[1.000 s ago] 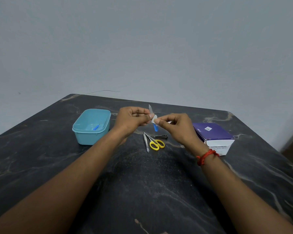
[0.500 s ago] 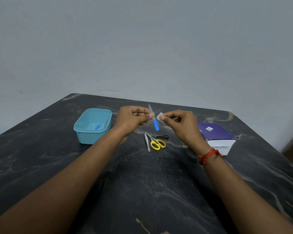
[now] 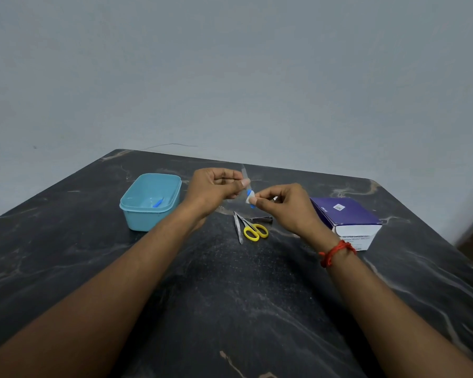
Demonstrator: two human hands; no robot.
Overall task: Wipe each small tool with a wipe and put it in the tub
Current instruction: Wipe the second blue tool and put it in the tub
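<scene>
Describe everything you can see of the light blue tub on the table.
The tub is a light blue, rectangular container with rounded corners and a thicker rim band. It looks like plastic. It has no lid and stands upright on the dark marbled table, toward the left, beside the left hand. One small blue tool lies on its floor, and the rest of the inside looks bare. Only the table visibly touches it. The left forearm passes close to its right side, and contact cannot be judged.

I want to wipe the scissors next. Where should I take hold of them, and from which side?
Pinch the yellow handles of the scissors, coming from above on the near right. They lie flat with the blades shut and pointing away; the tweezers lie close along their left, so that side is crowded.
</scene>
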